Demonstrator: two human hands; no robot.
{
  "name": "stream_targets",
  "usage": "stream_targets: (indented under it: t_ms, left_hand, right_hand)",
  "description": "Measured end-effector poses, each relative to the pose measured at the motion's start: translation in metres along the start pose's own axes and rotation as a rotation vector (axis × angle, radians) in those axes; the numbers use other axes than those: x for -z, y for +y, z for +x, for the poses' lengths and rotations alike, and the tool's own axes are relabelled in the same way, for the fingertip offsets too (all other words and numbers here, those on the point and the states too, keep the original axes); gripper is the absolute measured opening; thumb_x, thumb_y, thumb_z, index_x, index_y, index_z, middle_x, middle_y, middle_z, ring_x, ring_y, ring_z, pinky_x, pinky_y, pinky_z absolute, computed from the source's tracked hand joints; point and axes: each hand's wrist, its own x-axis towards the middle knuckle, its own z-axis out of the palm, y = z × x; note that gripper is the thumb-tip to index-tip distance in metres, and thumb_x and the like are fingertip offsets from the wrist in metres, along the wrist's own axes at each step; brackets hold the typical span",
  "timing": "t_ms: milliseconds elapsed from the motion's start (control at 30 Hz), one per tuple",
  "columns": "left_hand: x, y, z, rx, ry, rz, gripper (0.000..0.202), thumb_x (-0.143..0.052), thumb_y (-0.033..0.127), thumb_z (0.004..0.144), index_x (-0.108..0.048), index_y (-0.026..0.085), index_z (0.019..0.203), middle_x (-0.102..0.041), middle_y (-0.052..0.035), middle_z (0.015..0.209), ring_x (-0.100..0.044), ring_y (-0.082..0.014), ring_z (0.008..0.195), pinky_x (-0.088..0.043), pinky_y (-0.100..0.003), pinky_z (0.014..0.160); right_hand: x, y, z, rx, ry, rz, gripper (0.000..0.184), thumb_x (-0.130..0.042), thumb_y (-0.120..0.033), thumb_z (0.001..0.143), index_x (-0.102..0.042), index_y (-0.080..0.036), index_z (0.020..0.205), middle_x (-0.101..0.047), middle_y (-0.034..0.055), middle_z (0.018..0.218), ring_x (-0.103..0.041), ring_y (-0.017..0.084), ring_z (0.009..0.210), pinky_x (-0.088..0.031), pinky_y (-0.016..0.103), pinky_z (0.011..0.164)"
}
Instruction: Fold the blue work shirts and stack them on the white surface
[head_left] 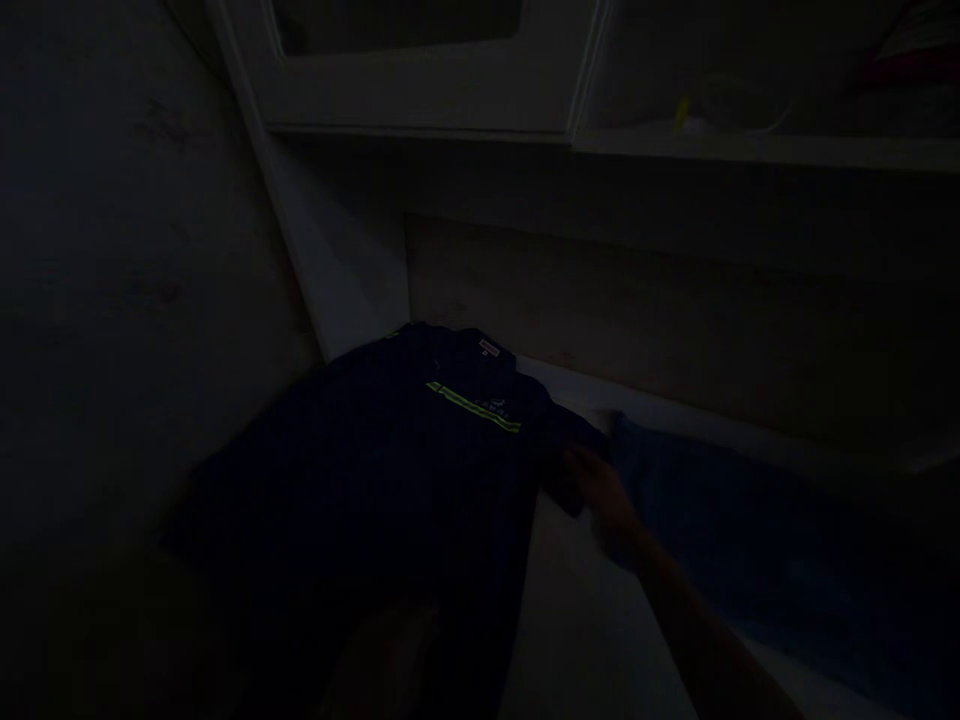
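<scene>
The scene is very dark. A dark navy T-shirt [390,470] with a neon yellow-green stripe [472,407] across its chest lies spread flat on a pale surface [570,620]. My right hand [604,500] reaches in from the lower right and rests on the shirt's right sleeve; its fingers look closed around the sleeve's edge, though the dimness blurs them. A dim shape at the bottom centre [390,650] lying on the shirt's lower part may be my left hand or forearm; its fingers do not show.
A blue cloth [750,540] lies to the right of the shirt. Wooden panels [675,320] rise behind and at the left. A white shelf [750,145] above carries a pale object with a yellow spot [686,115].
</scene>
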Motion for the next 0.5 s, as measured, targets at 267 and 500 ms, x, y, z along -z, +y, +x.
stream_targets:
  t_ms: [267,500]
  left_hand:
    - [0.070,-0.011,-0.001,0.138,-0.095,-0.629,0.046,-0.040,0.055,0.088,-0.064,0.020,0.105,-0.070,-0.0047,0.107,-0.062,-0.0216,0.101,-0.048,-0.033,0.090]
    - [0.103,0.072,-0.001,-0.215,-0.401,-0.643,0.035,-0.050,0.050,0.087,-0.063,0.018,0.091,-0.053,0.0045,0.075,-0.047,-0.0110,0.070,-0.037,-0.025,0.067]
  right_hand:
    - [-0.002,-0.031,0.012,-0.037,0.117,0.320,0.052,-0.070,-0.059,0.070,-0.066,-0.021,0.105,-0.070,0.0067,0.110,-0.066,0.025,0.101,-0.056,0.035,0.081]
    - [0.060,-0.052,0.004,0.113,0.345,0.214,0.056,-0.069,-0.060,0.071,-0.069,-0.019,0.108,-0.071,0.0075,0.106,-0.064,0.024,0.099,-0.051,0.036,0.085]
